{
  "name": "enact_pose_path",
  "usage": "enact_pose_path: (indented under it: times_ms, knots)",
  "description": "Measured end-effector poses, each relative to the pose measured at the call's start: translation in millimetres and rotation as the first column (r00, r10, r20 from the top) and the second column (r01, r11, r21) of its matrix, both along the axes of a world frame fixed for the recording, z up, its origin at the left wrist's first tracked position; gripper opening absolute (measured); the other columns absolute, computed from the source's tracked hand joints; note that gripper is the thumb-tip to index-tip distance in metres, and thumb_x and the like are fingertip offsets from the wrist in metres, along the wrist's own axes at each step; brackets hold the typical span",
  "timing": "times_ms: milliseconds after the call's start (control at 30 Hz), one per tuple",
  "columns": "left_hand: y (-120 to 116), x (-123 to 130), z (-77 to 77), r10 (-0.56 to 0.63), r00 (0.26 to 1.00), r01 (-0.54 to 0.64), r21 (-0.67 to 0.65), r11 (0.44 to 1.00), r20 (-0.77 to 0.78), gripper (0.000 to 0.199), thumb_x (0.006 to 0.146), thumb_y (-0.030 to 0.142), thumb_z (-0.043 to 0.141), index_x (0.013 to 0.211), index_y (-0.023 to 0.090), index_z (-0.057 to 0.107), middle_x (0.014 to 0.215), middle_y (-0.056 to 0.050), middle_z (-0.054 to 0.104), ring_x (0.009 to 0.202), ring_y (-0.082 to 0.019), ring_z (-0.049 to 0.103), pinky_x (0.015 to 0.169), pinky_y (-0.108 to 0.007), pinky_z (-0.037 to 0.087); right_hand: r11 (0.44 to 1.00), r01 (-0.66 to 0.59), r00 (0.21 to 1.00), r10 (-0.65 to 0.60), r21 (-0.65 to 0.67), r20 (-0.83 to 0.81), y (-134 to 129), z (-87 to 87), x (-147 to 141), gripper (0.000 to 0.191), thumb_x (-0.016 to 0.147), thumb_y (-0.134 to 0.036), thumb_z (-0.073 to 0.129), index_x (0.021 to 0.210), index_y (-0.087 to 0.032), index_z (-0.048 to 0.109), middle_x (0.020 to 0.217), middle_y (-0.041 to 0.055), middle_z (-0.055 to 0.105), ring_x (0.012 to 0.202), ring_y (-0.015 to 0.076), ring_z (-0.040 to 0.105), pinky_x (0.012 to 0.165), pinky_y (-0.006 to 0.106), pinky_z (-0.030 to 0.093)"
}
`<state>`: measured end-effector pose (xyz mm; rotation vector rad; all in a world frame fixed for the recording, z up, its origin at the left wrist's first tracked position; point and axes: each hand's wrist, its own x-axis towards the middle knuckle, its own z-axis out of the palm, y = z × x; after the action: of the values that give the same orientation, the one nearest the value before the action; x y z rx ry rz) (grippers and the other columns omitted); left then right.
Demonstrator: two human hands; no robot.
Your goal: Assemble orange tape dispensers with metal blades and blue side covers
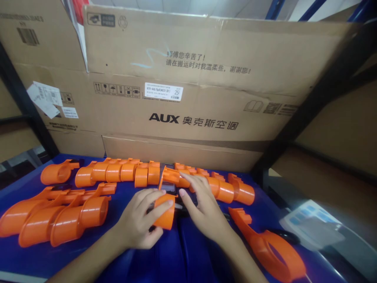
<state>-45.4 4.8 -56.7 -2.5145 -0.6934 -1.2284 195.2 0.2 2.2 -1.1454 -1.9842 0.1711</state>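
Observation:
My left hand [144,218] is closed around an orange plastic holder [165,210] with a round cup-like ring and a bracket arm on top. Its fingers wrap the ring, with the bracket rising above. Close by on the right, my right hand [203,204] has its thumb and forefinger apart, the fingertips near the bracket. Whether they touch it I cannot tell. A dark slim object [182,212] with a greyish tip shows beside the ring, partly hidden by my right hand. Just behind the holder lies a dark, flat, framed object [168,188], mostly covered.
Similar orange holders [113,172] stand in rows along the back of the blue surface [118,255], with a nested group [67,220] at left. A single one [273,251] lies at right, near a clear plastic bag [315,228]. A large cardboard box [206,78] walls the back.

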Motion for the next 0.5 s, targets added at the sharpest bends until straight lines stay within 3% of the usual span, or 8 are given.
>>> enact_pose_path:
  times_ms: [267,500]
  knots:
    - [34.0,5.9,8.2,0.052,0.998,-0.054,0.067,0.996,0.029,0.077,0.072,0.010,0.068,0.146,0.022,0.051,0.139,-0.017,0.059,0.129,-0.037,0.055,0.106,-0.056,0.048,1.000,-0.013,1.000,0.012,0.018,0.003,1.0,1.3,0.2,0.032,0.103,-0.033,0.052,0.134,-0.026,0.057,0.133,0.0092,0.065,0.125,0.0290,0.054,0.109,0.053,0.042]
    - [39.9,-1.5,9.0,0.084,0.988,-0.087,0.013,0.996,0.127,0.082,0.070,0.010,0.069,0.148,0.025,0.046,0.141,-0.017,0.057,0.127,-0.038,0.056,0.104,-0.058,0.047,0.998,-0.013,1.000,0.014,0.056,-0.025,0.4,3.4,0.2,0.027,0.103,-0.030,0.052,0.128,-0.024,0.061,0.126,0.0090,0.067,0.122,0.0282,0.055,0.107,0.050,0.043]
